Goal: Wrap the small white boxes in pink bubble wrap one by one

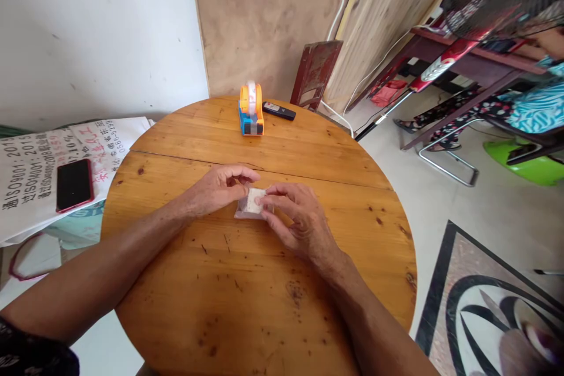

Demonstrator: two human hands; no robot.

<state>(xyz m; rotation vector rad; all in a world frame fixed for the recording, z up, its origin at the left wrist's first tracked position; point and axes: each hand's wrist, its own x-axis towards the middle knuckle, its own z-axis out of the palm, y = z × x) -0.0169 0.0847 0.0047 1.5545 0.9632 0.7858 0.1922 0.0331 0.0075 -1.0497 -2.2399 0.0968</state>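
Note:
A small white block-shaped packet point(254, 202), with what looks like clear wrap around its lower edge, sits near the middle of the round wooden table. My left hand point(221, 188) has its thumb at the packet's upper left side, the fingers curled above it. From the right, my right hand point(299, 214) grips the packet, its fingertips on the top and right side. The fingers partly cover the packet, so its full shape does not show.
At the table's point(264, 305) far edge stand an orange and blue tape dispenser point(251, 111) and a black remote control point(279, 110). A phone point(74, 184) lies on printed white sacks point(26, 147) at left. A chair point(315, 73) is behind; a person sits at far right beyond a fan point(449, 61).

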